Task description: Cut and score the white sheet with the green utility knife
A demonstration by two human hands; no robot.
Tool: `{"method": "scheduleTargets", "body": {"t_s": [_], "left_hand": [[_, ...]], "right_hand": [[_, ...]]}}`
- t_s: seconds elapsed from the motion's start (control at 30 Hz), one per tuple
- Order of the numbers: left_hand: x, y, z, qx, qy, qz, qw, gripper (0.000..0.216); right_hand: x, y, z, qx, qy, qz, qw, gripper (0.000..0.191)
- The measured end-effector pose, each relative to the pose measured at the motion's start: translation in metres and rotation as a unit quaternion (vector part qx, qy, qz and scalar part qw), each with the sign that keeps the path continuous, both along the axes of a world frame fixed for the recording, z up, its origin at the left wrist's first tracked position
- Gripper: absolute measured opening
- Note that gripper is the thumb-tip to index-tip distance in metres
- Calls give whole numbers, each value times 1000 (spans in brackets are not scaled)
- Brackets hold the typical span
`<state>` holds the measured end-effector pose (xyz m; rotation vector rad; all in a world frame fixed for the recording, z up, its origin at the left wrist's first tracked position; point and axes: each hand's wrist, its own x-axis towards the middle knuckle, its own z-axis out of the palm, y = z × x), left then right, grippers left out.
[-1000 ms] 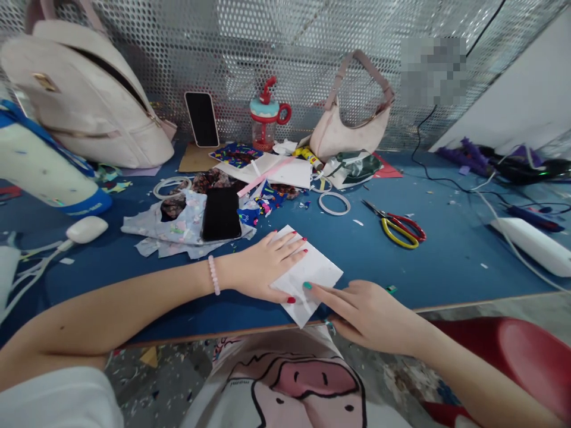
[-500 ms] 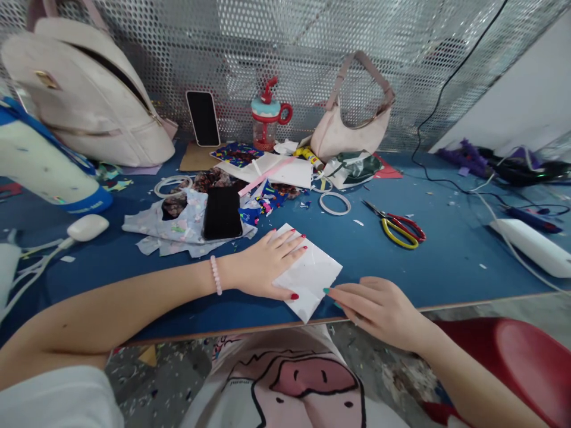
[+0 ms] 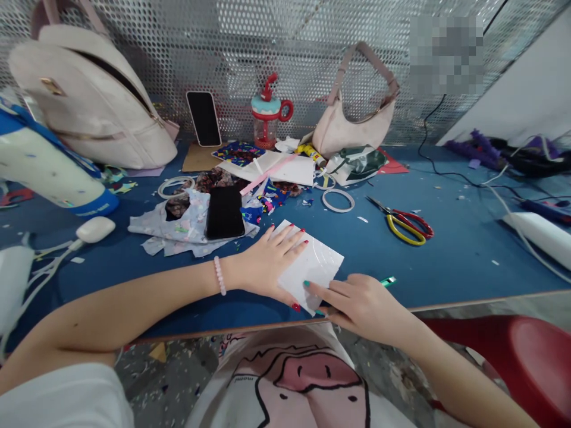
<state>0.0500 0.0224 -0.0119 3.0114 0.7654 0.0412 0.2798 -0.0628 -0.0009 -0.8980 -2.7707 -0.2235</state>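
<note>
White sheet of paper (image 3: 314,263); left hand (image 3: 265,266) with red nails (image 3: 295,307); right hand (image 3: 362,306) with teal nails (image 3: 306,283); red-and-yellow-handled scissors (image 3: 392,214); blue tabletop (image 3: 464,249).

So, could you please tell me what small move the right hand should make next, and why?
Probably smooth the white paper toward its near-right edge with the right hand, since its extended index finger points across that side, while the left hand lies spread over the opposite side.
</note>
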Motion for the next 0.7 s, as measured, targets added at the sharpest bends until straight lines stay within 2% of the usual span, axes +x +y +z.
{"method": "scheduleTargets", "body": {"t_s": [0.3, 0.5, 0.7], "left_hand": [[3, -1, 1, -25, -24, 35, 999, 111], [3, -2, 3, -32, -47, 66, 996, 107], [3, -1, 6, 32, -104, 26, 994, 106]], "right_hand": [[17, 0, 1, 44, 44, 14, 998, 25], [35, 1, -6, 77, 83, -71, 991, 27], [35, 6, -16, 63, 94, -165, 980, 33]]}}
